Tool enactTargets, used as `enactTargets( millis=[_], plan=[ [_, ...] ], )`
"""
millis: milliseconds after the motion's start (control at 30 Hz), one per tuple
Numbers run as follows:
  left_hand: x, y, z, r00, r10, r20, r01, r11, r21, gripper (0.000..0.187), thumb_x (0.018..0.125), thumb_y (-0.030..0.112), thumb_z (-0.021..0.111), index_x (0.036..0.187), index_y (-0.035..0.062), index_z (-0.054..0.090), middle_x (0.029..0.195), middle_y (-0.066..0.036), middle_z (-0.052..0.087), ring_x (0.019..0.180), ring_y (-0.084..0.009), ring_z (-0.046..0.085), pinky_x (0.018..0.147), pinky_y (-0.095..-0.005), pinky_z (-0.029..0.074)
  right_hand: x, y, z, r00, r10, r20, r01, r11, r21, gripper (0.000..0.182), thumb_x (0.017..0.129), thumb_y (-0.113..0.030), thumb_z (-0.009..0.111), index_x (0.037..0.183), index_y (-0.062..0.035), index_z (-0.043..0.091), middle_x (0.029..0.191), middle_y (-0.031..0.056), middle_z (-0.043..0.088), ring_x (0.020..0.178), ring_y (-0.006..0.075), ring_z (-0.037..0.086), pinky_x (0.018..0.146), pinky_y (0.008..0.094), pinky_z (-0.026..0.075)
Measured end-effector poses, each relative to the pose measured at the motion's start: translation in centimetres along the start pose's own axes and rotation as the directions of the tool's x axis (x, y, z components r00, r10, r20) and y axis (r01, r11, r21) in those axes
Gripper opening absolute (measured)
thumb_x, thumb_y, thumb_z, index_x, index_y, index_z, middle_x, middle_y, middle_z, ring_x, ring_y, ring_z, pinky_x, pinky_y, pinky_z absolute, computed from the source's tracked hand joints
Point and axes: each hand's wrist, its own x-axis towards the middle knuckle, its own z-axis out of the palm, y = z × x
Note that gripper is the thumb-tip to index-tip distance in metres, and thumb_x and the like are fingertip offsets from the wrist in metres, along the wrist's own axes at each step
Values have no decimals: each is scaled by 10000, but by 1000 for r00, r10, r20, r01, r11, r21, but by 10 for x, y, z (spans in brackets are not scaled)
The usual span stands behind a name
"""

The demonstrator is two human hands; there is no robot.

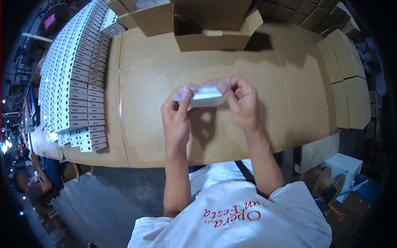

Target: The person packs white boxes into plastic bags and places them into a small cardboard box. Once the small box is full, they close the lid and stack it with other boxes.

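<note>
Between my two hands, a small white box in clear plastic wrap (205,96) is held above the cardboard-covered table (157,136). My left hand (178,111) is closed on its left end, thumb on top. At the other end, my right hand (241,99) pinches the clear plastic between thumb and fingers. Part of the box is hidden by the fingers, and its print is too blurred to read. Beyond the hands, at the far edge of the table, stands an open cardboard box (213,42) with its flaps up.
Tall stacks of small white boxes (78,91) line the table's left side. Brown cartons (349,99) stand at the right edge, with more at the back right. A cable reel (328,182) sits below the table at right. Another person (39,182) is at far left.
</note>
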Motion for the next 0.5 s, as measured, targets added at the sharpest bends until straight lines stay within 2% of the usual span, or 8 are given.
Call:
enactTargets(
  millis=[33,133,167,267,300,400,433,500],
  plan=[
    [4,-6,-6,1000,-11,-10,11,1000,-17,286,1049,247,583,1124,-18,659,1050,-106,690,942,-195,698,789,-404,646,-1,3,-2,1000,16,-22,-16,1000,9,174,1011,-118,635,1049,51,639,1192,149,694,1047,159,659,903,305,542],
    [9,-6,-14,999,7,-45,-12,995,-98,306,1044,265,592,1148,-14,661,1053,-109,701,933,-196,711,747,-403,655,6,-8,3,944,-313,-104,314,949,-5,169,978,-111,668,1072,19,613,1359,186,598,1165,237,628,990,366,512],
    [9,-2,-14,997,25,-69,-29,998,-53,327,1037,279,604,1147,-23,663,1056,-122,708,932,-204,719,730,-414,659,4,-22,-6,896,-435,87,421,771,-478,185,909,-80,725,1080,-29,674,1448,219,505,1253,326,582,1048,424,479],
    [7,7,-9,993,21,-117,-28,998,-59,300,1031,267,625,1090,-16,708,964,-85,720,839,-143,702,686,-320,621,2,-25,-4,845,-357,398,521,717,-463,255,837,-53,771,1088,-78,734,1453,209,497,1273,364,568,1035,436,494],
    [6,6,-8,993,23,-112,-28,999,-45,317,1037,280,613,1086,-19,707,962,-90,721,837,-146,704,690,-324,622,0,-25,-3,911,-216,353,373,797,-475,285,819,-35,786,1097,-95,767,1364,184,600,1212,349,622,992,406,530],
    [6,3,-5,996,30,-84,-34,998,-48,374,1055,321,573,1081,-28,704,958,-102,723,841,-158,709,705,-336,628,4,-16,-10,934,-168,317,300,850,-433,313,817,-17,778,1120,-92,762,1195,148,718,1091,309,697,929,371,563],
    [5,3,-5,998,28,-64,-33,997,-75,394,1060,335,557,1082,-31,701,957,-106,724,847,-163,712,711,-342,630,5,-16,-9,923,-247,295,358,832,-424,321,816,3,769,1124,-89,762,1047,135,766,985,288,736,897,354,572],
    [4,2,-5,1000,18,-13,-19,995,-101,462,1080,376,494,1095,-43,689,990,-139,729,881,-196,725,746,-360,638,4,-18,-12,932,-214,292,327,844,-426,321,808,-1,778,1122,-70,757,1071,142,761,1003,291,734,898,360,570]
  ],
)
